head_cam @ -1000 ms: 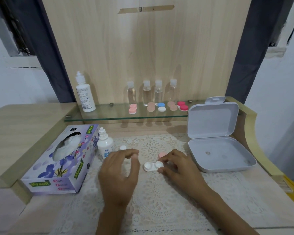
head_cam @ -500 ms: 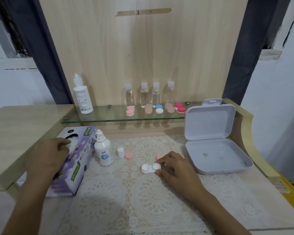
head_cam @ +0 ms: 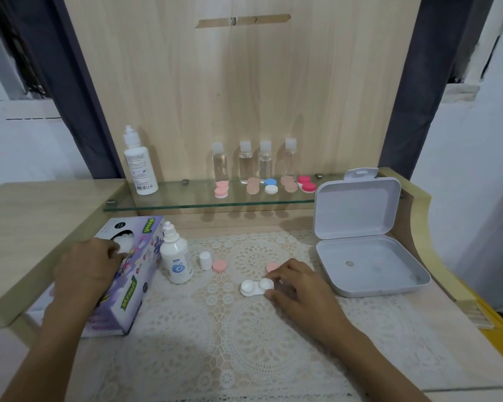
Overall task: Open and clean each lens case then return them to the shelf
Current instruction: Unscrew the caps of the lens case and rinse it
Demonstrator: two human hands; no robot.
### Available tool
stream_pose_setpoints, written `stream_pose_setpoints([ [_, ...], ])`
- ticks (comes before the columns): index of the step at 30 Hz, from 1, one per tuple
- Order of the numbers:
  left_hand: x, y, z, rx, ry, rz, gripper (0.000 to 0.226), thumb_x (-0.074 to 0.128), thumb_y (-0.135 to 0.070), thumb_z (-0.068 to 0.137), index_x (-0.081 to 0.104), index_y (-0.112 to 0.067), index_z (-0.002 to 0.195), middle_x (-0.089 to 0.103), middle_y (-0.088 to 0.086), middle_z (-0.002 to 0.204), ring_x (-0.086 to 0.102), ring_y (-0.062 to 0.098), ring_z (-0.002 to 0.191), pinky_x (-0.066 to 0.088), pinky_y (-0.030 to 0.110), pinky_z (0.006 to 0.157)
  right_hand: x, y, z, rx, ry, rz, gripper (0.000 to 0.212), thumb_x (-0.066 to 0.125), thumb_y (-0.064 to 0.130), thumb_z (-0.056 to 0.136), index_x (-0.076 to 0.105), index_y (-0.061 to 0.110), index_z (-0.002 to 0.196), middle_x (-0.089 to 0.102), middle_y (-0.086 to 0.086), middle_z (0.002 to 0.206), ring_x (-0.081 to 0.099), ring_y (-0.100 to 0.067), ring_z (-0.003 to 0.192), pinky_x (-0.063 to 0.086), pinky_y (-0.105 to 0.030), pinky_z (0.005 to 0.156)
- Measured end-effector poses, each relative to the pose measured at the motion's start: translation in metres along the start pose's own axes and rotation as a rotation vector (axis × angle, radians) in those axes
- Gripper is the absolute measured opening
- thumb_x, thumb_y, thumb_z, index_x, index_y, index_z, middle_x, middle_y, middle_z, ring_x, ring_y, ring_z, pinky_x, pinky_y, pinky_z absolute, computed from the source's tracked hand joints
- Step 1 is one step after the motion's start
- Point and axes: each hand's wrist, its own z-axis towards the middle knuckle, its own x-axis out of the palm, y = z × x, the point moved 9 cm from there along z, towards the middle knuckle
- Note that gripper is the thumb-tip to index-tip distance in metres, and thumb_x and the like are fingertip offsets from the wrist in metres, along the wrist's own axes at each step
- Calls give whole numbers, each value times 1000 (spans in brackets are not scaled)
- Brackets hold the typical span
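Note:
A white lens case (head_cam: pixel 253 287) lies open on the lace mat, both wells uncovered. My right hand (head_cam: pixel 298 288) pinches its right end with thumb and fingers. One pink cap (head_cam: pixel 219 266) lies left of the case; another pink cap (head_cam: pixel 271 267) peeks out behind my right fingers. My left hand (head_cam: pixel 89 266) rests on the purple tissue box (head_cam: pixel 134 274), its fingertips pinching the white tissue (head_cam: pixel 122 242) at the opening. Several more lens cases (head_cam: pixel 269 185) sit in a row on the glass shelf (head_cam: pixel 186 203).
A small solution bottle (head_cam: pixel 176 256) stands beside the tissue box, its white cap (head_cam: pixel 205 260) next to it. A grey hinged box (head_cam: pixel 366 256) lies open at the right. On the shelf stand a tall white bottle (head_cam: pixel 140 166) and several clear bottles (head_cam: pixel 253 162).
My left hand left the mat's middle, where it set down a pink cap, and went left to the tissue box. My right hand stayed on the lens case.

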Motion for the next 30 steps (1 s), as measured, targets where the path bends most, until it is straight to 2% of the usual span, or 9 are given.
stream_pose_setpoints([
  [5, 3, 1, 0, -41, 17, -34, 24, 59, -8, 82, 67, -17, 61, 55, 5, 60, 48, 28, 55, 35, 26, 49, 0, -1, 0, 2, 1, -10, 24, 64, 36, 86, 64, 27, 108, 52, 19, 99, 46, 8, 82, 29, -9, 61],
  [8, 8, 6, 0, -66, 19, -15, 22, 57, -6, 80, 64, -11, 60, 58, 10, 60, 46, 29, 50, 34, 25, 49, 0, 0, 0, -1, 1, -11, 24, 63, 37, 87, 64, 27, 108, 52, 19, 99, 46, 6, 84, 29, -9, 62],
  [11, 9, 8, 2, -69, -16, -31, 26, 52, -10, 85, 55, -8, 59, 51, 11, 56, 48, 31, 50, 34, 25, 50, 0, 0, 0, -3, 3, -17, 24, 63, 37, 87, 64, 27, 109, 52, 19, 99, 45, 8, 83, 29, -9, 62],
  [16, -3, 1, -4, 13, -149, -105, 25, 38, -24, 98, 43, -8, 79, 46, 13, 57, 49, 34, 54, 38, 34, 50, 0, 0, 0, 5, 1, -19, 24, 63, 37, 87, 65, 29, 109, 51, 21, 97, 46, 6, 83, 29, -9, 61],
  [21, -25, 6, -13, -64, -296, -330, 19, 31, -24, 101, 31, -10, 88, 50, 21, 61, 48, 35, 56, 36, 39, 51, 0, 1, 0, 2, 5, -15, 24, 63, 36, 87, 65, 28, 109, 51, 20, 97, 47, 4, 84, 31, -11, 63],
  [25, -45, 8, -24, -115, -411, -498, 25, 25, -35, 99, 35, -12, 101, 55, 28, 85, 53, 43, 75, 44, 52, 65, -1, 2, 0, 4, 7, -20, 24, 63, 36, 87, 65, 28, 110, 49, 22, 95, 46, 5, 85, 31, -10, 62],
  [27, -59, 5, -30, -54, -511, -594, 25, 23, -42, 97, 38, -21, 99, 55, 21, 91, 53, 37, 80, 45, 51, 71, 0, 1, 0, 7, 5, -19, 23, 63, 36, 87, 65, 28, 109, 49, 23, 95, 46, 5, 85, 31, -10, 62],
  [29, -65, 8, -34, 6, -606, -666, 23, 23, -47, 99, 38, -30, 95, 52, 11, 92, 52, 24, 81, 44, 44, 75, -1, 1, 0, 8, 1, -12, 23, 62, 36, 87, 65, 28, 108, 50, 22, 96, 47, 4, 85, 30, -10, 62],
  [30, -66, 13, -37, 1, -635, -730, 31, 22, -50, 99, 42, -27, 97, 52, 7, 93, 53, 17, 82, 45, 41, 77, -1, 2, 0, 10, 0, -8, 22, 62, 35, 87, 65, 28, 107, 50, 21, 96, 47, 4, 85, 30, -10, 62],
])
